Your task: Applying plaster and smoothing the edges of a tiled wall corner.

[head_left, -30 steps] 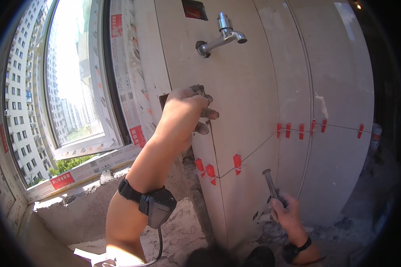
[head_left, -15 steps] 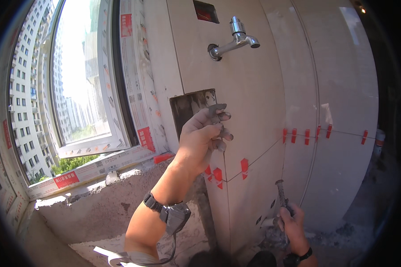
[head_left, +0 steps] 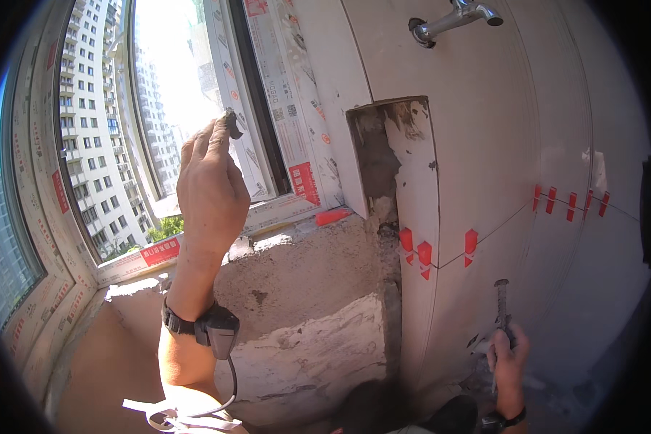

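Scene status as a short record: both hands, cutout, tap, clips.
Left hand: raised before the window, dark grey matter at its fingertips; whether held or stuck, unclear
Right hand: gripping a hammer-like tool, head up
Cutout: rectangular top, in the wall panel
Tap: above and right of cutout
Red clips: along a wall seam

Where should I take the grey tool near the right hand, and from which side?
Probably by the lower end, coming from below, as the right hand does. The grey tool stands nearly upright in the picture: a narrow shaft rising to a wider head. That leaves the grip on the slim part, clear of the head.
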Motion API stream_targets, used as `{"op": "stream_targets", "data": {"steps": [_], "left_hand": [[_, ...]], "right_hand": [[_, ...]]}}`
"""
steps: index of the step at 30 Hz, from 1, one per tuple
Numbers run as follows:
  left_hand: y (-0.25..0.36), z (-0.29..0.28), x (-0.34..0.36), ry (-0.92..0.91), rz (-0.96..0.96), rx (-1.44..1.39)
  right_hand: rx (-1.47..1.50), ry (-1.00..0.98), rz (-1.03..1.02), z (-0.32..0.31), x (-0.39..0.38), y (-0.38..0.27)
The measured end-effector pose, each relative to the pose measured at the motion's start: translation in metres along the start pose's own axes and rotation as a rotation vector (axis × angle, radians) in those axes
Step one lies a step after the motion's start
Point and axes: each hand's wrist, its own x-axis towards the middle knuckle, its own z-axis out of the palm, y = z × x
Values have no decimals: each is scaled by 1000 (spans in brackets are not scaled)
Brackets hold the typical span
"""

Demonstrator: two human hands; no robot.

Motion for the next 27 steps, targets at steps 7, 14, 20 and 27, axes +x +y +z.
{"op": "stream_targets", "data": {"steps": [7, 14, 20, 27], "left_hand": [[67, -8, -82, -451, 160, -254], [154, 25, -249, -638, -114, -601], [70, 4, -273, -171, -290, 187], [-60, -60, -347, -331, -500, 1036]], "right_hand": [[24, -40, 79, 4, -15, 7], [-130, -107, 51, 23, -39, 2], [-63, 126, 248, -45, -65, 48], [-91, 150, 279, -37, -46, 76]]}}
